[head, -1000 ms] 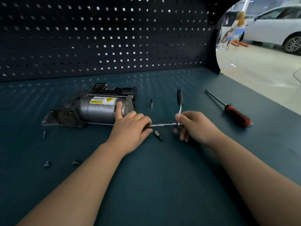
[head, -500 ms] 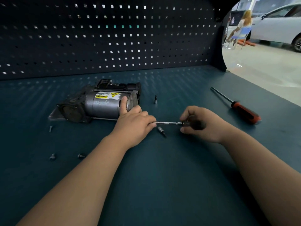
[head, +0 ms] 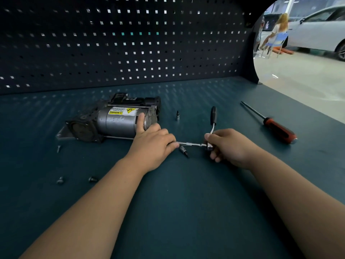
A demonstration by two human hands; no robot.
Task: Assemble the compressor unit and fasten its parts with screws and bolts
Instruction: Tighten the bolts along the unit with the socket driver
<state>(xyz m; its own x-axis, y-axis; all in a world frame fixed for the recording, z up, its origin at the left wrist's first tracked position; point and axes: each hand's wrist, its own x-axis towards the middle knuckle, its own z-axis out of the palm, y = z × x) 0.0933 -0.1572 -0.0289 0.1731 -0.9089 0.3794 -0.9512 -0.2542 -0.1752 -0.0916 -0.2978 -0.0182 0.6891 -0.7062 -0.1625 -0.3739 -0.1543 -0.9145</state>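
Observation:
The compressor unit (head: 112, 122), a grey cylinder with a yellow warning label and dark end housings, lies on its side on the teal bench (head: 186, 202). My left hand (head: 153, 144) rests against its right end, thumb on the cylinder, fingers curled round the ratchet's extension bar (head: 188, 144). My right hand (head: 229, 146) grips the ratchet wrench (head: 212, 118) at its head; the black handle points away from me. What the bar's tip engages is hidden by my left hand.
A red-handled screwdriver (head: 276, 126) lies at the right. One bit socket (head: 177, 116) stands behind the hands, another (head: 183, 151) lies under the extension bar. Loose bolts (head: 60, 180) (head: 93, 179) and a screw (head: 58, 148) lie at the left. A pegboard wall (head: 121, 43) closes the back.
The ratchet handle, swung down into my right hand half a second ago, is swung back up and points away again, as it did a second ago. My left hand stayed on the compressor.

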